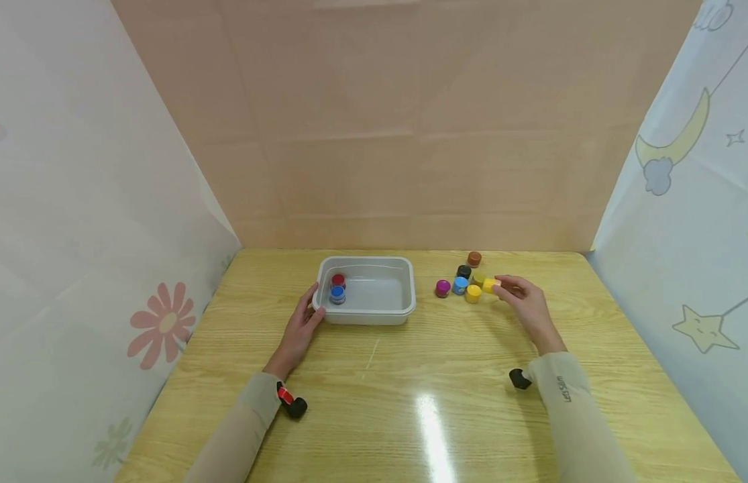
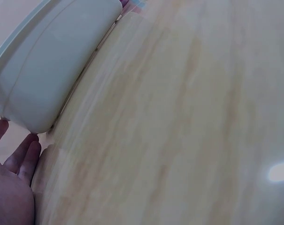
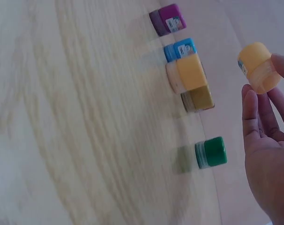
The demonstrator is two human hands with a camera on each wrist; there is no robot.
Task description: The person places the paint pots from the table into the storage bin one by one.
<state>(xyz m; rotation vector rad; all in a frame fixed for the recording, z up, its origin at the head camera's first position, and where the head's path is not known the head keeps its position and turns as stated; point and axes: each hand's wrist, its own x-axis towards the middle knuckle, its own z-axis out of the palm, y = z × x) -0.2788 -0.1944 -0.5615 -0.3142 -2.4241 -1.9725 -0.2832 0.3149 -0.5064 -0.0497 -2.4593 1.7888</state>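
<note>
My right hand (image 1: 526, 305) pinches a small paint jar with a yellow lid (image 3: 254, 55) between thumb and fingers, raised above the table. Near it stand jars with purple (image 1: 443, 288), light blue (image 1: 460, 286), yellow (image 1: 473, 294), olive (image 1: 479, 279), black (image 1: 463, 272) and brown (image 1: 473, 258) lids. A green-lidded jar (image 3: 211, 152) shows in the right wrist view, below the others. My left hand (image 1: 299, 333) touches the left end of a white plastic tray (image 1: 374, 318), fingers fairly straight against its side. Inside the tray, at its left, sit a red jar (image 1: 338, 281) and a blue jar (image 1: 337, 294).
The wooden table (image 1: 361, 402) carries everything, with a bright light reflection near its front. A plain brown backdrop (image 1: 410, 134) rises behind it. Patterned white sheets (image 1: 66, 235) border both sides.
</note>
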